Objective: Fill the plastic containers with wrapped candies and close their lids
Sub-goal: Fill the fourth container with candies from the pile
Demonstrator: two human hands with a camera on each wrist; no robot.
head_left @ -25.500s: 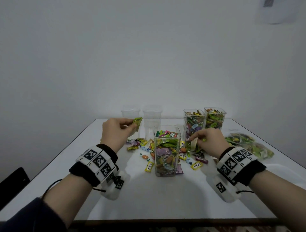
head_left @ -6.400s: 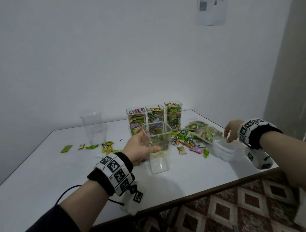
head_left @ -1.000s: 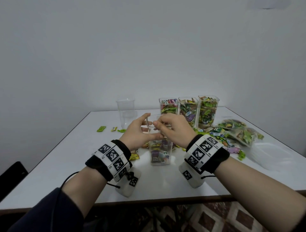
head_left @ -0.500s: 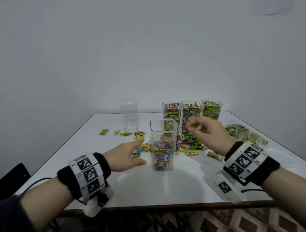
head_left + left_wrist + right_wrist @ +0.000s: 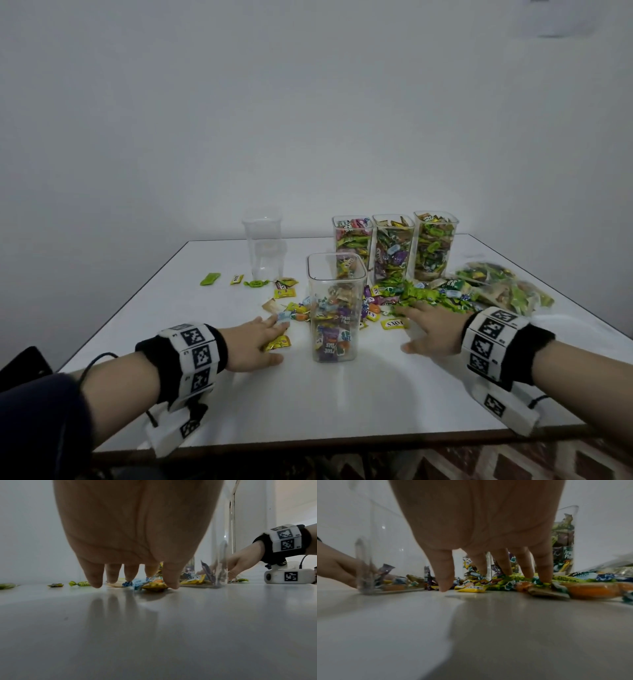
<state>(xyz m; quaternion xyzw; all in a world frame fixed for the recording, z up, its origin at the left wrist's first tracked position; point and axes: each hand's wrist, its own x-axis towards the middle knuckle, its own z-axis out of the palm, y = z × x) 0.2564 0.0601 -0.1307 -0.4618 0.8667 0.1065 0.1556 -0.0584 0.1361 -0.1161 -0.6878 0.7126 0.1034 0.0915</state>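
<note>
A clear square container [image 5: 337,274], about half full of wrapped candies, stands mid-table with no lid on it. My left hand [image 5: 260,337] lies flat to its left, and its straight fingertips [image 5: 131,574] touch a blue-wrapped candy [image 5: 137,583] and a yellow one. To the container's right, my right hand [image 5: 424,327] is spread, with its fingertips [image 5: 502,566] on the pile of green loose candies [image 5: 428,296]. Neither hand grips anything. The container's wall also shows in the wrist views [image 5: 221,566] [image 5: 368,561].
Three full lidless containers [image 5: 392,246] line the back. Empty clear containers [image 5: 263,243] stand stacked at the back left, with a few stray candies [image 5: 255,283] beside them. A clear bag of candies [image 5: 503,287] lies at the right. The table's front edge [image 5: 308,445] is near my wrists.
Both hands have left the container's rim. The right hand dropped from above the table onto the green candy pile, and the left slid forward onto the candies at the left.
</note>
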